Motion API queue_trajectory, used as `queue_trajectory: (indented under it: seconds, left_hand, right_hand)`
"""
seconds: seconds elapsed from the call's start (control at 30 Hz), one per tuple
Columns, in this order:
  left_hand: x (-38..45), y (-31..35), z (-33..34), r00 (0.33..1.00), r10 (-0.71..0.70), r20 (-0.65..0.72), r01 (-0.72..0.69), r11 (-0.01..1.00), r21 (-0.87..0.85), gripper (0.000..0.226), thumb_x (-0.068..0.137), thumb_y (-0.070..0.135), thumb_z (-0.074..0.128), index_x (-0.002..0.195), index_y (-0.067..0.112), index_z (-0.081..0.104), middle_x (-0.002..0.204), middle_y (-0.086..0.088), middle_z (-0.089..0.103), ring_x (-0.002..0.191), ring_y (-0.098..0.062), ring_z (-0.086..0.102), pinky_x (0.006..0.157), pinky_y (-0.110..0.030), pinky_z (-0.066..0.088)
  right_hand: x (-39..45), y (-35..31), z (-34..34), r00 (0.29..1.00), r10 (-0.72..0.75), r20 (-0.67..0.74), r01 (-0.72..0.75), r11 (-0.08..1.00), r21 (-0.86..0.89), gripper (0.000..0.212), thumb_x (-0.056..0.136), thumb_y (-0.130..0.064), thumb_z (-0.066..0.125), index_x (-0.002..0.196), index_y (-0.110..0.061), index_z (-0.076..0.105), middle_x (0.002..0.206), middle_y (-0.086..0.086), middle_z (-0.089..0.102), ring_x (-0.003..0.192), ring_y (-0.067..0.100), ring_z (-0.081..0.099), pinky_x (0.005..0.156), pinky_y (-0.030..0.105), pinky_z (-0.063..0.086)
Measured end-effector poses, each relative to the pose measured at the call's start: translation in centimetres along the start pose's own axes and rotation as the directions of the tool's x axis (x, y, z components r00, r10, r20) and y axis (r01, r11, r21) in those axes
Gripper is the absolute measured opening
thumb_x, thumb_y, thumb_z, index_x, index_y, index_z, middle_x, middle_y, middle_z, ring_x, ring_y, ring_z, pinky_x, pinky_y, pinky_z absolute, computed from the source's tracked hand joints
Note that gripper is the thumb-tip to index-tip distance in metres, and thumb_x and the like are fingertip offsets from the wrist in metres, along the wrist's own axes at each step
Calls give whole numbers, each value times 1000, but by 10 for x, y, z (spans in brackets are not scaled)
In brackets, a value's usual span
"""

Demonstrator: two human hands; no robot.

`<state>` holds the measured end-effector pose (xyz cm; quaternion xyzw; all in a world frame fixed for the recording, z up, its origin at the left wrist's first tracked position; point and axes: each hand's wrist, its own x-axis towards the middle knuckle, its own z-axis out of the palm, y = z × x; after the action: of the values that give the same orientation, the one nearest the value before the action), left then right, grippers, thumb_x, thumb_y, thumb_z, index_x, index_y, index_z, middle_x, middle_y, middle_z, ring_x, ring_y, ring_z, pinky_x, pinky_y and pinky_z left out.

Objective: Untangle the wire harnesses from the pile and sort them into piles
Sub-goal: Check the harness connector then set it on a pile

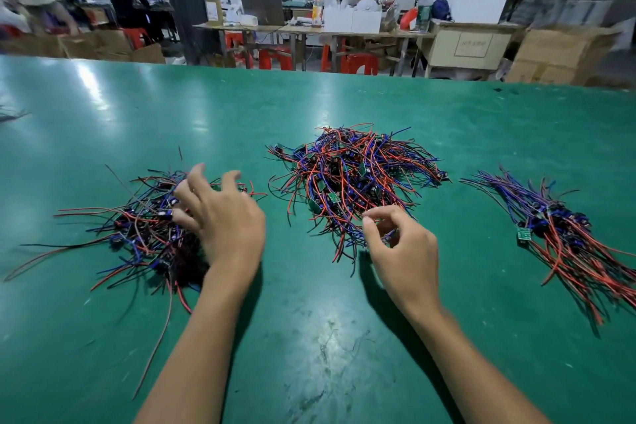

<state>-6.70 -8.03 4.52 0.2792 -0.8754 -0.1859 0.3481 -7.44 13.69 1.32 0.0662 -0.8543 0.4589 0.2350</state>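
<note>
Your left hand (220,217) hangs with fingers spread loose over the left pile (148,227). Your right hand (395,241) pinches wires at the tangled middle pile's (351,175) near edge; next, likely ease one harness free.

One head-worn wide-angle view – looking forward and down, close over the green table (309,337) – workshop behind

Three harness piles (354,182) side by side on table (309,337)
</note>
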Motion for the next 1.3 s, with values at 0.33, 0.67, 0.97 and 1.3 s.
queue_trajectory:
  seconds: [0.33,0.67,0.97,1.3]
  left_hand:
    - [-56,32,23,843,471,259,-430,880,-199,21,99,32,52,115,30,65,126,6,51,123,-15,38,99,-37,20]
    - [-58,35,17,758,573,311,-328,747,-578,50,90,32,69,138,34,54,128,20,59,116,-7,43,88,-26,21]
    - [-70,46,11,734,577,359,-99,613,-784,22,83,36,81,99,44,67,99,35,65,102,-6,61,100,-24,39]
    - [-61,49,-4,786,547,288,0,466,-885,17,80,16,85,90,25,74,84,8,76,80,-5,70,83,-18,52]
  right_hand:
    - [1,3,-2,995,-66,80,81,977,-198,8,96,-33,66,95,-28,73,97,-9,66,99,19,55,86,39,47]
    - [10,-17,-17,986,155,66,-164,789,592,7,101,-16,61,102,-16,67,76,-2,74,59,5,60,59,19,49]
    - [18,-25,-38,870,372,324,-439,286,852,4,101,-22,58,103,-19,60,77,-3,75,53,0,58,55,12,52]
    - [20,-26,-43,826,408,390,-497,198,845,11,102,-26,56,107,-19,63,74,-2,74,51,2,56,55,13,52]
